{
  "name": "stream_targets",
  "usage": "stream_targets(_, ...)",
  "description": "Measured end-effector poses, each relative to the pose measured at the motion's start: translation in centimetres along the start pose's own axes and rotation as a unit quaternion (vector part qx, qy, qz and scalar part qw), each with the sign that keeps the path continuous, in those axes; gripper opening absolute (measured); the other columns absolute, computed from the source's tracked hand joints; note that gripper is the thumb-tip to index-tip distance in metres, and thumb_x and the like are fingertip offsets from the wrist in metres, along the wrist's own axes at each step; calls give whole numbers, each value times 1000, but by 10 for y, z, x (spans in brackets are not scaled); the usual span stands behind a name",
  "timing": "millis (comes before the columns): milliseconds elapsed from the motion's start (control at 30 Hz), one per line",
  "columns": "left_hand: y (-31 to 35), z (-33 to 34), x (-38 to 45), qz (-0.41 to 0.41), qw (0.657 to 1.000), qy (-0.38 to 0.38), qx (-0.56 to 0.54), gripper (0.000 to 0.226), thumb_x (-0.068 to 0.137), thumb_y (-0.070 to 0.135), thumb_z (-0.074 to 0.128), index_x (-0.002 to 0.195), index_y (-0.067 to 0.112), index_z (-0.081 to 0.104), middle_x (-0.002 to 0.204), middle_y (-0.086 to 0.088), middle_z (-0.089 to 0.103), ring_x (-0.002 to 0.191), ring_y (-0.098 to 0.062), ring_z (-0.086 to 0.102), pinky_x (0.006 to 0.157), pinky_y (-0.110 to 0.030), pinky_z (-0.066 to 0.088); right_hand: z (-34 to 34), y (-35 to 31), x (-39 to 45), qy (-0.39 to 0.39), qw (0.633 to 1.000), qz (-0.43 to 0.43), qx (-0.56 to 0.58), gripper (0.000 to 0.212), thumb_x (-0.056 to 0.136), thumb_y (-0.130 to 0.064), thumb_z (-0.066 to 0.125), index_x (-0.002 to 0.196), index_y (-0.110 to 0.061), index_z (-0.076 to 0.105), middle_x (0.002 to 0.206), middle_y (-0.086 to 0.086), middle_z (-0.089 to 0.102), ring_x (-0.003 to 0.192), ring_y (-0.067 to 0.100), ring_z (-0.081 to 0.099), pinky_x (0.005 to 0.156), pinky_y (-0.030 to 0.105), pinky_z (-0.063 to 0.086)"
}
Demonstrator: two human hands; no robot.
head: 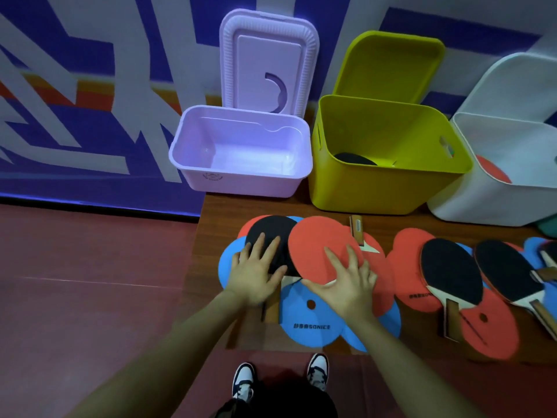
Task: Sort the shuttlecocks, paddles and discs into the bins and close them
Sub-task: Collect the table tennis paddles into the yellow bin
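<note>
Shoes (280, 378): two black-and-white sneakers are seen at the bottom edge, on the red floor just before the counter (211, 224).
Left hand (256, 273): fingers are spread and nearly straight, laid flat on the black paddle (272, 236); nothing is gripped.
Right hand (349, 282): fingers are likewise spread flat, pressed on the lower part of the red paddle (319, 245); nothing is gripped.
Black paddle: it is laid face up, its long axis running roughly from far to near, with the wooden handle (271, 309) pointed toward the person and partly hidden beneath the left hand.
Red paddle: it is laid face up just beside the black paddle and overlaps its edge; its neck is covered by the right hand, so the handle's direction cannot be told.
Blue discs (310, 324): flat round discs with a centre hole are spread under both paddles at the counter's near edge.
Red discs (413, 267): more are spread to the right, with two black-faced paddles (446, 270) laid on them, handles pointed near and rightward.
Lilac bin (241, 152): it is set at the far left, its lid stood upright.
Yellow-green bin (388, 164): it is set beside the lilac one, lid raised, with a dark paddle face seen inside.
White bin (506, 170): it is set at the far right, open, with a red disc seen inside.
</note>
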State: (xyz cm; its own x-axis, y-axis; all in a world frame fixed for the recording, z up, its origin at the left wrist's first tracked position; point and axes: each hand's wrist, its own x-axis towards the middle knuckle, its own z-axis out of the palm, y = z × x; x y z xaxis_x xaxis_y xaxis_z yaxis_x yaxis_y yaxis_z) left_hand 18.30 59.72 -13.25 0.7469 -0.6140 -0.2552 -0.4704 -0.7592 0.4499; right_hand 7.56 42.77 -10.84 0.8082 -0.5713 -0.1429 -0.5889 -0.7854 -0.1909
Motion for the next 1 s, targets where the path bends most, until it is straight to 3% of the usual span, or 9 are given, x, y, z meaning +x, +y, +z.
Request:
stream_targets(133,32,14,9,-90,994,-16,57,93,74,81,37,147,41,-3,156,-4,-16,139,-46,-2,109,-59,8,-6,21,1,18,999,19,30,91,55,-84,51,131,-34,53,143,13,42,120,50,41,92,56,37)
stream_targets(267,50,23,24,-164,982,-30,90,107,63,89,41,146,42,-9,156,-8,-17,136,-54,-7,106,-66,7,-25,34,3,46,997,19,59,90,59,-77,61,136,-33,47,148,11,35,126,50,34,98,54,35)
stream_targets(333,55,29,29,-174,979,-28,103,106,65,88,41,146,42,-10,156,-8,-17,135,-55,-8,106,-67,7,-47,39,5,14,995,39,95,83,72,-66,58,140,-19,42,146,18,36,129,49,32,104,50,31)
stream_targets(400,57,33,33,-175,979,-22,104,104,67,85,42,146,42,-9,156,-5,-17,135,-53,-11,105,-67,6,-50,44,8,-57,994,34,92,77,78,-54,65,143,-24,36,151,13,27,136,41,25,109,43,25)
stream_targets(500,50,34,30,-146,985,-6,95,99,70,81,44,146,42,-5,157,3,-12,137,-49,-11,105,-68,6,-23,55,9,-33,997,13,69,87,64,-74,63,140,-43,35,155,2,19,135,40,23,108,49,26)
stream_targets(700,-12,27,19,32,990,3,138,100,55,87,29,144,49,3,158,3,7,139,-50,-3,100,-76,9,-14,50,24,-27,999,-12,38,87,64,-76,60,140,-44,34,155,-1,17,137,38,19,108,47,24)
stream_targets(767,-21,25,13,5,990,29,138,103,50,91,31,142,51,7,157,-3,11,137,-54,2,95,-79,12,-10,46,24,-35,998,-14,51,88,63,-77,60,140,-45,34,155,-1,17,138,37,17,109,47,24)
stream_targets(900,-14,27,8,-71,991,16,112,112,39,95,21,142,53,0,158,2,-9,137,-49,-11,103,-69,8,-4,39,24,-44,997,-21,53,89,63,-78,59,141,-45,33,156,-1,15,138,37,17,109,48,24)
stream_targets(1000,-12,22,8,-51,993,30,103,110,44,90,26,144,45,22,157,1,13,135,-54,6,102,-64,21,-3,36,22,-46,997,-31,48,89,63,-78,58,141,-45,32,156,-2,14,138,36,16,111,49,22)
